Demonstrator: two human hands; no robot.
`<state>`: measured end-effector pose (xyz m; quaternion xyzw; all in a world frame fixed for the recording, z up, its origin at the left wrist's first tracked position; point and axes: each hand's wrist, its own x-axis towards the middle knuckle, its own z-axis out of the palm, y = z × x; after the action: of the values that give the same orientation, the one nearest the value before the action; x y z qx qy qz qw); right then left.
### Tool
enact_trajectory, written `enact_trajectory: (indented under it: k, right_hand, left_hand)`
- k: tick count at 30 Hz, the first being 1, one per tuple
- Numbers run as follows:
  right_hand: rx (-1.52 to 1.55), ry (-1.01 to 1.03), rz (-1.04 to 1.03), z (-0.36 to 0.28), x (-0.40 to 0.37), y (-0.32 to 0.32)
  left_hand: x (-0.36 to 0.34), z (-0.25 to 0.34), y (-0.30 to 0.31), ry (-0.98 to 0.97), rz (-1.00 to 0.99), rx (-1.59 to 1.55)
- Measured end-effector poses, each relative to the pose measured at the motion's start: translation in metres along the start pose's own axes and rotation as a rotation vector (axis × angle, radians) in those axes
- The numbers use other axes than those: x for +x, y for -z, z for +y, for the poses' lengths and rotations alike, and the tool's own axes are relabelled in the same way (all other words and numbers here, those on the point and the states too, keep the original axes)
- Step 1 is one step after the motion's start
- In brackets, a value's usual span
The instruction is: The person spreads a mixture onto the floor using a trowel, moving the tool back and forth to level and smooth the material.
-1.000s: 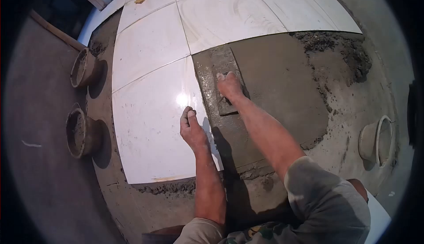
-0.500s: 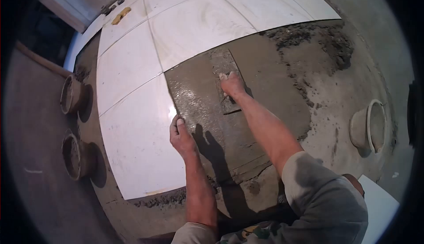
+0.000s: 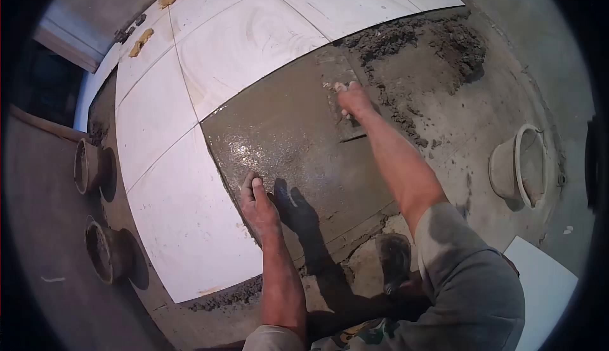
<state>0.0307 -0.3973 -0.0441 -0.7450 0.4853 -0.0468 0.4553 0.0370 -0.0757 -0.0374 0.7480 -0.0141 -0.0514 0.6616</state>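
My right hand (image 3: pixel 357 102) is closed around the handle of a flat rectangular trowel (image 3: pixel 335 72), whose blade lies on wet grey mortar (image 3: pixel 279 132) towards the right side of the bed. The mortar is smooth and shiny in the middle, rough and crumbly along its far right edge. My left hand (image 3: pixel 259 204) hangs over the near left part of the bed, beside the border of a white floor tile (image 3: pixel 190 218). Its fingers are loosely bent, apart from the thumb, with nothing visible in them. The hand's shadow falls on the mortar to its right.
More white tiles (image 3: pixel 247 40) extend behind and to the left. Two mortar-crusted buckets (image 3: pixel 108 252) stand at left, and a pale bucket (image 3: pixel 504 170) at right. A loose white tile (image 3: pixel 539 287) lies lower right. Yellowish scraps (image 3: pixel 141 43) rest on the far tiles. A dark shoe (image 3: pixel 393 259) shows near me.
The trowel in my right hand has moved right across the mortar, leaving a wider smooth area. My left hand has come off the tile edge. The view has shifted slightly.
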Motion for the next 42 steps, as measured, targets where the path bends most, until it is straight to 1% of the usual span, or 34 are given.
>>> enact_trajectory:
  k: [1,3,8,12,14,15,17,19,22,24,25,27,28,29,31,32,34,35,36,37,38,39,40,41,42]
  right_hand:
    - [0.0,-0.005,0.002,0.009,0.006,0.007]
    - [0.039,-0.046,0.033,0.019,0.014,0.02]
    - [0.099,-0.139,0.036,0.039,0.013,0.046]
    - [0.143,-0.179,0.065,0.054,-0.007,0.056]
    - [0.157,-0.163,0.159,0.068,-0.019,0.058]
    - [0.147,-0.169,0.165,0.074,-0.028,0.063]
    - [0.218,-0.188,0.104,0.086,-0.044,0.08]
    - [0.229,-0.205,0.108,0.106,-0.05,0.095]
    - [0.144,-0.233,0.183,0.127,-0.059,0.125]
    - [-0.025,-0.281,0.213,0.13,-0.064,0.155]
    - [-0.031,-0.275,0.231,0.142,-0.057,0.176]
    - [-0.445,-0.045,0.413,0.164,-0.031,0.211]
    - [-0.627,0.078,0.519,0.155,-0.033,0.225]
    - [-0.63,0.077,0.529,0.142,-0.031,0.24]
    - [-0.818,0.081,0.409,0.115,-0.025,0.27]
    - [-0.82,0.081,0.416,0.104,-0.03,0.279]
    - [-0.78,0.099,0.382,0.065,-0.052,0.282]
    - [-0.78,0.099,0.383,0.059,-0.053,0.286]
    - [-0.8,-0.054,0.249,0.054,-0.052,0.292]
    - [-0.813,-0.205,0.116,0.051,-0.05,0.297]
    - [-1.015,0.028,-0.019,0.064,-0.046,0.306]
    - [-1.013,0.036,-0.02,0.074,-0.043,0.306]
    - [-0.947,-0.031,0.086,0.083,-0.037,0.304]
    - [-0.878,-0.096,0.184,0.092,-0.026,0.303]
    - [-0.873,-0.087,0.17,0.1,-0.012,0.301]
  left_hand:
    - [-0.001,-0.001,-0.002,0.002,-0.005,0.001]
    - [-0.002,-0.001,-0.007,-0.004,-0.017,0.113]
    - [-0.005,-0.001,-0.023,0.0,-0.036,0.066]
    - [-0.005,-0.006,-0.026,-0.003,-0.055,0.068]
    - [-0.008,-0.005,-0.026,0.013,-0.058,0.054]
    - [-0.009,-0.003,-0.024,0.011,-0.056,0.043]
    - [-0.008,-0.005,-0.019,0.018,-0.066,0.025]
    - [-0.005,-0.005,-0.013,0.002,-0.056,-0.016]
    - [0.0,-0.001,-0.005,-0.012,-0.039,-0.032]
    - [0.004,0.009,-0.001,-0.031,-0.05,-0.003]
    - [0.007,0.006,0.001,-0.033,-0.057,-0.022]
    - [0.01,-0.002,0.002,-0.012,-0.015,-0.055]
    - [0.009,0.002,0.003,-0.019,-0.009,-0.031]
    - [0.01,-0.001,0.004,-0.02,-0.014,-0.039]
    - [0.014,-0.003,0.003,-0.048,-0.013,-0.012]
    - [0.014,0.0,-0.001,-0.021,0.003,-0.056]
    - [0.014,0.012,-0.008,-0.026,0.008,-0.1]
    - [0.015,0.017,-0.011,-0.031,0.015,-0.14]
    - [0.016,0.018,-0.013,-0.075,0.004,-0.088]
    - [0.017,0.02,-0.016,-0.079,0.004,-0.088]
    - [0.017,0.023,-0.02,-0.087,0.004,-0.073]
    - [0.016,0.026,-0.023,-0.093,0.008,-0.056]
    - [0.013,0.032,-0.023,-0.102,-0.019,0.01]
    - [0.007,0.037,-0.025,-0.102,-0.004,0.015]
    - [0.0,0.04,-0.028,-0.091,-0.056,0.089]
